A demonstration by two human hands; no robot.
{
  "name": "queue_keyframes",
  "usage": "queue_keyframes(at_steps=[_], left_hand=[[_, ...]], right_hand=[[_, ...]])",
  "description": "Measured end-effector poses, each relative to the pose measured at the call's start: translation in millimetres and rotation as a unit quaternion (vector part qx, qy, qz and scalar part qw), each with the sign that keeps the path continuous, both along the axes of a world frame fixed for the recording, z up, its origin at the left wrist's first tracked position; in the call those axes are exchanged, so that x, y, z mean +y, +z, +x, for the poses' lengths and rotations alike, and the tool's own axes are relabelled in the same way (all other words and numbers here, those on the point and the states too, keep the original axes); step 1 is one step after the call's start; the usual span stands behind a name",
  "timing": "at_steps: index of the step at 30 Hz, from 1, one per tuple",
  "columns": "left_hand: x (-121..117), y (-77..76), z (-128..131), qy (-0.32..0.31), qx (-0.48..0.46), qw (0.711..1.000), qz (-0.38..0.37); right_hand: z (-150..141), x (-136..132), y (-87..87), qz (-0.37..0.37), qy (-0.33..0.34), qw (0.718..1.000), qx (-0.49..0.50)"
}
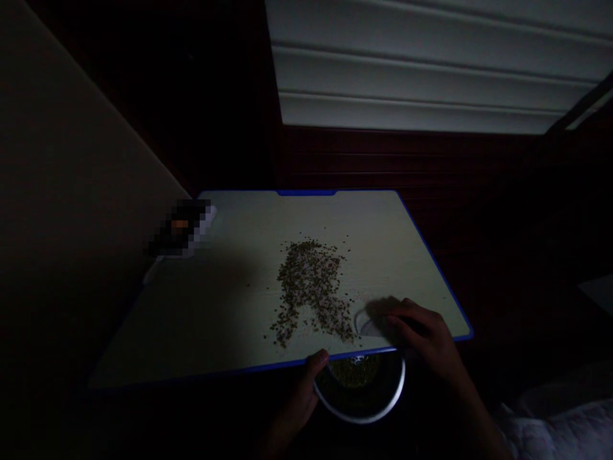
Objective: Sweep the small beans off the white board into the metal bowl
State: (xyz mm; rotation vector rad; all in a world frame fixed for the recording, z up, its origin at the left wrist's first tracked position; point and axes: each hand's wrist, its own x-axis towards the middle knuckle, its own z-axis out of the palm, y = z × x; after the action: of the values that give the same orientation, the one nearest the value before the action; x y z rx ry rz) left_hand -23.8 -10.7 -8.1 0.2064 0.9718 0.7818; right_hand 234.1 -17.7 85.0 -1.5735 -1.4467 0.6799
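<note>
A pile of small greenish-brown grains (311, 287) is spread over a pale board with a blue rim (431, 255). My left hand (299, 402) grips a round metal bowl (383, 409) just below the board's near edge, thumb on the rim. Some grains lie inside the bowl. My right hand (424, 335) rests palm down on the board's near right corner, fingers curled next to a small pale round thing (366, 324) I cannot make out.
The room is very dark. A blurred dark object with white parts (184, 230) sits at the board's far left corner. A beige wall runs along the left, and a white ribbed panel (421, 70) stands behind. Pale fabric (560, 421) shows at the lower right.
</note>
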Motion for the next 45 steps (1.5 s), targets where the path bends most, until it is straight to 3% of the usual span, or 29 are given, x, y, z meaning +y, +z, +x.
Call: queue_keyframes(at_steps=[10,17,24,29,34,45], left_hand=[[-6,-3.6,3,0.013,-0.043,0.998,-0.042],[-5,-4.8,4,0.016,-0.038,0.999,-0.031],[-9,-5.9,4,0.043,-0.052,0.997,-0.049],[-11,-11.6,4,0.044,-0.070,0.994,-0.069],[-8,-14.1,5,0.079,-0.020,0.996,-0.042],[-5,0.7,4,0.017,-0.035,0.999,-0.007]], right_hand=[[4,-2,-5.3,-0.010,0.003,1.000,-0.009],[1,1,0.4,-0.007,-0.039,0.999,-0.014],[0,0,1.4,0.009,0.031,0.999,-0.015],[1,4,2.7,0.024,0.039,0.999,-0.014],[0,6,6.1,0.021,0.053,0.998,-0.008],[4,3,0.3,0.033,0.046,0.998,-0.008]])
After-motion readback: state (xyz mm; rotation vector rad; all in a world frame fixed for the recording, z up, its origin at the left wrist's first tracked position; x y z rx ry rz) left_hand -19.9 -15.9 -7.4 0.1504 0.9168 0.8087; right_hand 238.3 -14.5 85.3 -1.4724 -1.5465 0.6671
